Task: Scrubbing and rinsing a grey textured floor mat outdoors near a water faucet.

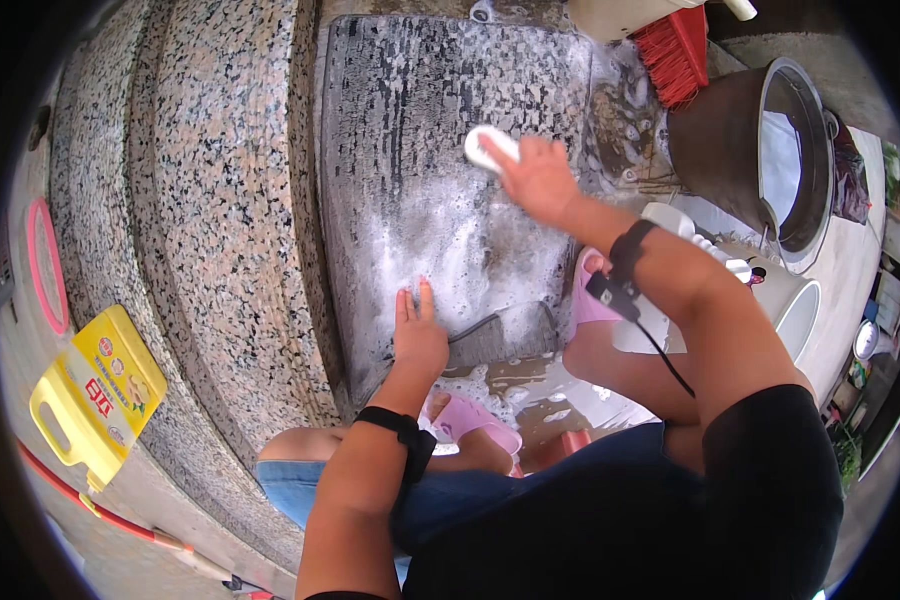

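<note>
A dark grey mat [450, 100] with a broken black pattern lies flat on the ground, its middle covered in white suds [440, 235]. My right hand [542, 182] grips a white scrubbing brush [478, 152], held against the mat right of its centre; the bristles are hidden underneath. My left hand [420, 335] rests on the foamy near part of the mat, with two fingers stretched forward and nothing held. Close to that hand, the mat's near edge [500, 335] looks curled or folded over.
Granite steps [225, 150] run along the left, with a yellow jug [100, 390] and an orange hose [60, 475] beyond. At right stand a red-bristled broom [670, 60], a large dark bucket [715, 140] and a pale bucket [795, 310]. Pink slippers [485, 420] are on my feet.
</note>
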### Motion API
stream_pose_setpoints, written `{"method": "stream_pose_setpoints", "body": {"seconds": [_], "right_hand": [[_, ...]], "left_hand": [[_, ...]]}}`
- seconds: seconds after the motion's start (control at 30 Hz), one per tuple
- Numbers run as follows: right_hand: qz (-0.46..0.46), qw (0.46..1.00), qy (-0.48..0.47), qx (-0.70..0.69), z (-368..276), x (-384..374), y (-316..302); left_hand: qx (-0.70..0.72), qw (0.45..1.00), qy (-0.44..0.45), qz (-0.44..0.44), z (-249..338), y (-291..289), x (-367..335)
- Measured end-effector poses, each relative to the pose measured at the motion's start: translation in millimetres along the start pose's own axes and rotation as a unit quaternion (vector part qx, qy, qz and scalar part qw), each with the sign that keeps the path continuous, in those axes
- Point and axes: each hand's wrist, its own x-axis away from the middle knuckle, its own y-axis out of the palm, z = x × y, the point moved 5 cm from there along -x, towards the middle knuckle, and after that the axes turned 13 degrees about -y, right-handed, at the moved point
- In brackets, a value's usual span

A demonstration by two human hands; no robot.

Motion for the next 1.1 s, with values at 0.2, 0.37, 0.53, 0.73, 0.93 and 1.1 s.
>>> {"method": "stream_pose_setpoints", "body": {"seconds": [0.2,0.37,0.53,0.73,0.93,1.1], "right_hand": [[0.048,0.931,-0.358,-0.048,-83,-12,10],[0.131,0.980,0.054,0.139,66,-83,-34],[0.038,0.998,-0.039,-0.035,-50,-45,11],[0.042,0.959,-0.277,0.037,-61,-86,-9],[0.117,0.986,0.072,0.099,53,-119,-40],[0.037,0.944,-0.321,-0.071,-152,-41,19]], "left_hand": [[0.013,0.998,0.015,-0.066,4,-7,-2],[-0.003,1.000,0.016,-0.018,3,-16,5],[-0.045,0.998,0.009,-0.037,0,-7,5],[0.003,0.999,0.013,-0.029,-2,-8,5],[0.007,1.000,0.021,0.006,1,-17,4],[0.070,0.997,-0.001,-0.030,-4,9,-4]]}}
